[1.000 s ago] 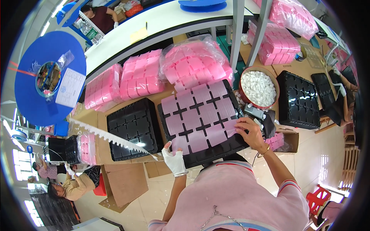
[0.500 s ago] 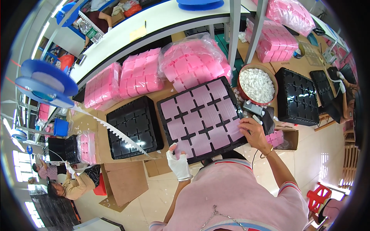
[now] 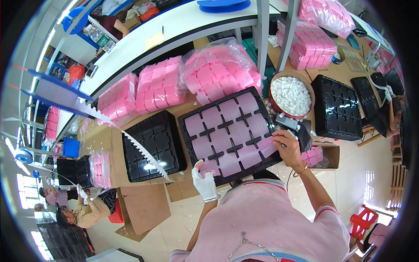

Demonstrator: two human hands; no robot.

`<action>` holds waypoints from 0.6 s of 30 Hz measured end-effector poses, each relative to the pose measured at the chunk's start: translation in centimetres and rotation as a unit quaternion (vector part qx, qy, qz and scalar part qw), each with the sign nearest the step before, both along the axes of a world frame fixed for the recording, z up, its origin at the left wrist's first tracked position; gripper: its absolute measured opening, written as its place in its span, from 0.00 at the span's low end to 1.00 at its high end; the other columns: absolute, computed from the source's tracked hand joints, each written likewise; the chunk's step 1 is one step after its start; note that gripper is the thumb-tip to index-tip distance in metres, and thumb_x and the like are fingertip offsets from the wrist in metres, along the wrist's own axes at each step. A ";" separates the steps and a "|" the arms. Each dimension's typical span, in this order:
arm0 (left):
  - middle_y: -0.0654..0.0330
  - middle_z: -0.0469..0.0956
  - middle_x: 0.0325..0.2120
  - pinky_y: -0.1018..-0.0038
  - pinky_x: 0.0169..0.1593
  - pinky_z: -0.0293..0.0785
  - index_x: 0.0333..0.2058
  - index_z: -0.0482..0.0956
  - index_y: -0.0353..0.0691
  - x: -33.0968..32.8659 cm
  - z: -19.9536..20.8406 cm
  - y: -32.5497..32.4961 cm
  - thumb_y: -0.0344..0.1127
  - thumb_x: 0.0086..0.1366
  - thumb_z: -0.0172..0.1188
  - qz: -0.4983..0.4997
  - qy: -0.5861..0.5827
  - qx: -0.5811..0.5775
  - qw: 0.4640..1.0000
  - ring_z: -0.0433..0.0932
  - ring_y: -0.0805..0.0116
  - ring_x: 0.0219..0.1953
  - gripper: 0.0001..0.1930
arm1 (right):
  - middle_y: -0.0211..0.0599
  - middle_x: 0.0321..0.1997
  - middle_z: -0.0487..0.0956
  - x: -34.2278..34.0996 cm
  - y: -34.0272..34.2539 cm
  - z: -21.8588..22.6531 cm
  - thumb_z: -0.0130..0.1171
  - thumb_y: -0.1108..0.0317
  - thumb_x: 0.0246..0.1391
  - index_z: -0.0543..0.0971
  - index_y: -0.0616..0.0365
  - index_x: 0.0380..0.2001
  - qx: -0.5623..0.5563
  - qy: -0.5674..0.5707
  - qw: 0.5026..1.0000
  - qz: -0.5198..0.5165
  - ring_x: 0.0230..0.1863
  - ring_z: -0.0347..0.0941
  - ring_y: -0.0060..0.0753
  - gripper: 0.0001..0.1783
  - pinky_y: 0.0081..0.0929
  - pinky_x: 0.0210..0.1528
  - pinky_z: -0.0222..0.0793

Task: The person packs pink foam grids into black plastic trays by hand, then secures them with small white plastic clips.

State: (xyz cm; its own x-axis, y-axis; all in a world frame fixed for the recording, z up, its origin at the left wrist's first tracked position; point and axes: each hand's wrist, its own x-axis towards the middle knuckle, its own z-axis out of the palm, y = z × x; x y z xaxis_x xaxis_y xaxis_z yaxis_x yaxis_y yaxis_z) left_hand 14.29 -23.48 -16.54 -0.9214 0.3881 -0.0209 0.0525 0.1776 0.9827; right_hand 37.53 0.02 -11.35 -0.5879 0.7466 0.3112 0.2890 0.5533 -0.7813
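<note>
A black tray (image 3: 185, 131) tilts in front of me, its crossed dividers showing through slots in a translucent pink slotted sheet (image 3: 218, 111). My right hand (image 3: 288, 148), bare with a bracelet at the wrist, pinches the sheet's near right corner, which is raised off the tray. At the near left corner, my left hand (image 3: 205, 183) wears a white glove with bare fingertips. Its thumb and finger curl on the sheet's edge there. More of the black near rim shows beneath the sheet. Whatever lies under the sheet cannot be made out.
Left of the tray sits another black tray (image 3: 152, 144), crossed by a white notched strip (image 3: 146, 153) from a blue reel (image 3: 52, 91). Bagged pink stacks (image 3: 218, 65) line the back. A round bowl of white pieces (image 3: 291, 97) and stacked black trays (image 3: 336, 107) are right.
The sheet's near edge has lifted at the right corner, baring more of the black rim. Both hands have shifted only slightly. The blue reel at left appears turned.
</note>
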 end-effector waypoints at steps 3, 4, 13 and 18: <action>0.58 0.76 0.49 0.76 0.47 0.73 0.50 0.77 0.34 0.1 0.7 -0.2 0.14 0.57 0.57 -0.010 0.010 -0.012 1.000 0.76 0.69 0.45 0.21 | 0.44 0.47 0.82 0.7 0.4 -0.4 0.65 0.79 0.55 0.84 0.64 0.39 -0.003 -0.007 1.000 0.000 0.48 0.80 0.46 0.07 0.35 0.50 0.77; 0.55 0.77 0.52 0.70 0.58 0.73 0.48 0.78 0.33 0.3 1.0 -0.4 0.16 0.56 0.59 -0.015 -0.002 -0.014 1.000 0.75 0.63 0.53 0.19 | 0.44 0.48 0.82 0.9 0.5 -0.6 0.64 0.78 0.56 0.84 0.64 0.39 -0.010 -0.011 1.000 0.006 0.48 0.80 0.48 0.07 0.36 0.51 0.77; 0.49 0.73 0.61 0.54 0.71 0.55 0.51 0.79 0.36 -1.1 4.2 3.6 0.29 0.60 0.64 -0.125 0.346 -0.165 0.915 0.67 0.47 0.66 0.19 | 0.54 0.65 0.72 -5.4 0.9 -0.5 0.59 0.70 0.63 0.68 0.65 0.66 0.113 -0.061 0.990 0.063 0.65 0.69 0.56 0.29 0.45 0.65 0.67; 0.47 0.64 0.69 0.48 0.73 0.49 0.67 0.67 0.33 -5.9 0.1 12.0 0.48 0.68 0.59 -0.195 0.454 -0.336 0.802 0.63 0.51 0.70 0.34 | 0.60 0.72 0.63 -13.3 4.1 -5.2 0.51 0.56 0.69 0.58 0.72 0.70 0.197 -0.152 0.967 0.053 0.74 0.57 0.59 0.36 0.49 0.75 0.53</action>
